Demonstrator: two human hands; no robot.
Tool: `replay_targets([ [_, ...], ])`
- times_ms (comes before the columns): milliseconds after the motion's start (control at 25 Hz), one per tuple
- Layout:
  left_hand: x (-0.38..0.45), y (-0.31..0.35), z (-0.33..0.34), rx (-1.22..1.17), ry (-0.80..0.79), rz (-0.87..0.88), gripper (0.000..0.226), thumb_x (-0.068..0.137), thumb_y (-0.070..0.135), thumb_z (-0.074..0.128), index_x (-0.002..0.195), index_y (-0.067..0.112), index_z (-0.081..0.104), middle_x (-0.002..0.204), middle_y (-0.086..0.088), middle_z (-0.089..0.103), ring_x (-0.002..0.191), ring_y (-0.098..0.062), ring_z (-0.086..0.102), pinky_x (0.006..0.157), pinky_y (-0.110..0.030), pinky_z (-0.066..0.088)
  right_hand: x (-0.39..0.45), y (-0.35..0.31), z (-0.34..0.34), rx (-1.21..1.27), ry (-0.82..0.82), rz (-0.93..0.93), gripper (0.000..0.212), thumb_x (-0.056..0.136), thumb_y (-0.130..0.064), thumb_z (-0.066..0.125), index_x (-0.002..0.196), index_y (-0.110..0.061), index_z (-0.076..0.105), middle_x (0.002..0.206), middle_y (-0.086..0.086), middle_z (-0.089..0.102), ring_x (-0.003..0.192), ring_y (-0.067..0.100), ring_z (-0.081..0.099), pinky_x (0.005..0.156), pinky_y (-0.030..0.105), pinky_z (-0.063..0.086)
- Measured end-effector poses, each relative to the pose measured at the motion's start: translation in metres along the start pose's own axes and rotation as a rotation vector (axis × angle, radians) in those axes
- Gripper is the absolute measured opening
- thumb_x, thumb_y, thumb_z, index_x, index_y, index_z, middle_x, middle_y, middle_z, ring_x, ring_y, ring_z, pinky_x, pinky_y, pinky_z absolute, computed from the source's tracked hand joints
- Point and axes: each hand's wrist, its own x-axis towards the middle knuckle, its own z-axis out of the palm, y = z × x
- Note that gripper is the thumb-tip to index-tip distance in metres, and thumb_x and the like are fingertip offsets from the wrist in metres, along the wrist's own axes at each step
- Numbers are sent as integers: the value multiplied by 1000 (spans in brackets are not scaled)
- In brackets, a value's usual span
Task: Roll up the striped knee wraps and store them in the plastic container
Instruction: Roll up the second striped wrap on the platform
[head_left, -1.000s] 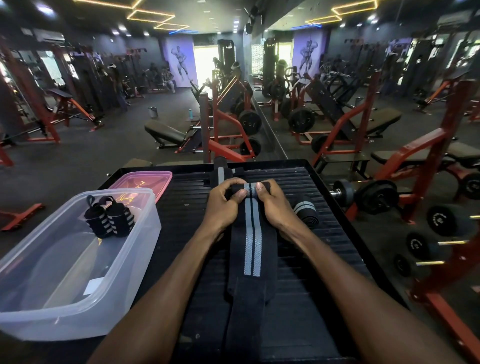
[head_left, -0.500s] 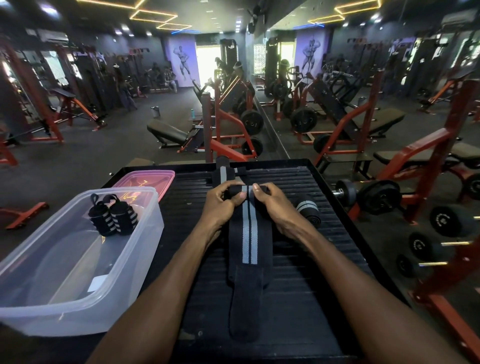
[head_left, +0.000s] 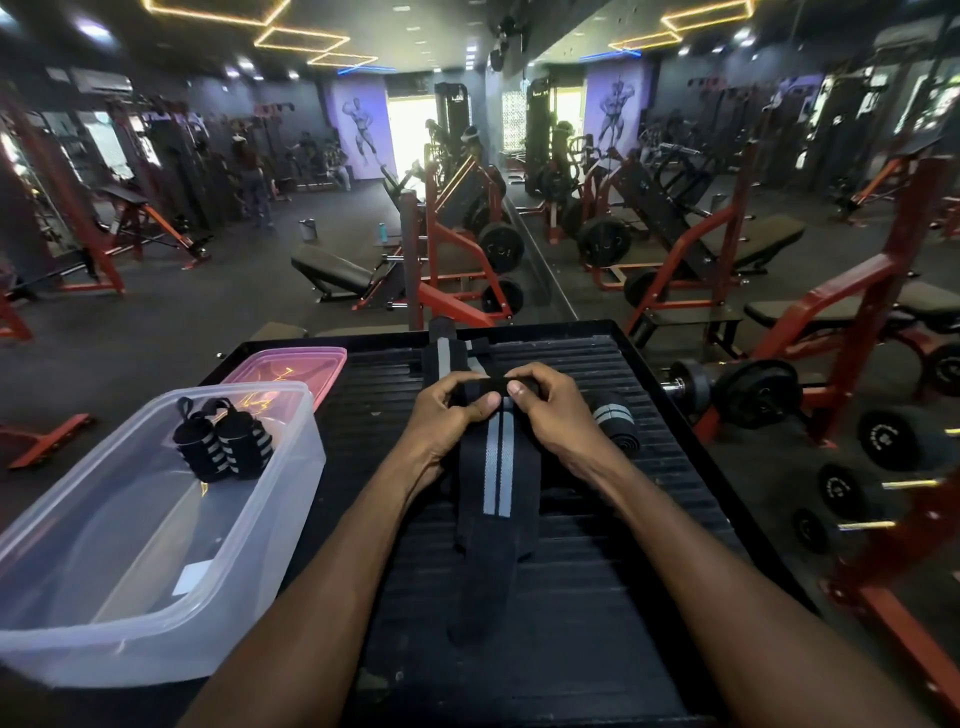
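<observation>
A black knee wrap with two grey stripes (head_left: 496, 478) lies lengthwise on the black ribbed platform (head_left: 623, 571). My left hand (head_left: 447, 415) and my right hand (head_left: 550, 410) both grip its rolled far end, thumbs meeting on the roll. Another unrolled striped wrap (head_left: 445, 358) lies just beyond my hands. A finished rolled wrap (head_left: 613, 423) rests right of my right hand. The clear plastic container (head_left: 156, 613) stands at the left, with two rolled striped wraps (head_left: 223, 441) in its far end.
A pink lid (head_left: 291, 364) lies behind the container. The platform's right edge drops to a dumbbell rack (head_left: 753, 392). Red gym benches and machines fill the floor beyond, with a few people far off at the back.
The roll under my hands has grown and come nearer to me. The flat tail of the wrap in front of me has become shorter.
</observation>
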Motion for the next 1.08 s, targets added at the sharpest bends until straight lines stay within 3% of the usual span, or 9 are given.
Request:
replay_targets([
  [200,-4,4,7,-311,-17,-204,28,85,17,76,107,0,72,102,-22,75,94,-33,73,87,-43,59,-2,-2,-1,5,7,-139,28,88,1,67,98,-25,69,105,-5,71,106,12,65,92,23,51],
  [280,-2,3,6,-303,41,-185,22,83,13,78,102,2,73,100,-22,75,91,-34,73,87,-44,59,-3,-3,-1,73,-11,-64,21,89,-5,70,104,-20,69,104,-6,71,100,6,66,83,15,51],
  [400,-1,1,5,-251,67,-130,16,82,6,76,98,5,73,98,-19,76,92,-34,72,86,-44,58,-2,-5,-1,151,-28,103,19,94,-24,68,109,-12,69,100,-4,71,93,7,67,74,15,51],
  [560,-2,1,6,-319,-23,-157,19,85,6,73,103,3,71,105,-22,73,97,-35,70,93,-49,56,-1,-4,-3,88,59,-22,17,88,-6,72,104,-11,72,102,3,74,97,14,70,86,27,56],
  [680,-2,1,6,-362,-27,-166,19,85,8,74,104,3,72,107,-24,72,98,-36,70,96,-53,54,-4,-8,-7,199,20,-31,28,84,1,74,109,-11,74,105,2,74,97,9,70,80,19,56],
  [760,0,-1,6,-300,19,-103,16,85,2,72,99,8,74,106,-21,73,100,-35,69,99,-53,52,-3,-8,-6,259,16,60,26,86,-14,76,112,-14,73,106,0,74,96,7,69,75,19,54],
  [880,-1,-1,6,-218,29,-45,21,85,-3,70,98,13,73,100,-13,75,98,-29,70,99,-49,53,-1,-4,-2,157,1,124,25,92,-33,70,106,-12,70,103,5,75,98,16,71,84,32,57],
  [1000,-3,3,9,-318,-12,-67,24,86,-2,69,108,7,70,105,-15,74,101,-29,70,91,-42,58,-3,-6,-3,237,35,36,5,93,-13,69,97,-11,70,92,1,75,86,7,71,79,25,57],
  [1080,-6,6,13,-436,-52,-100,29,87,4,70,116,1,67,109,-19,73,102,-31,71,86,-39,59,-4,-10,-4,312,63,7,14,90,-5,71,98,-16,70,93,-2,75,89,8,71,85,26,58],
])
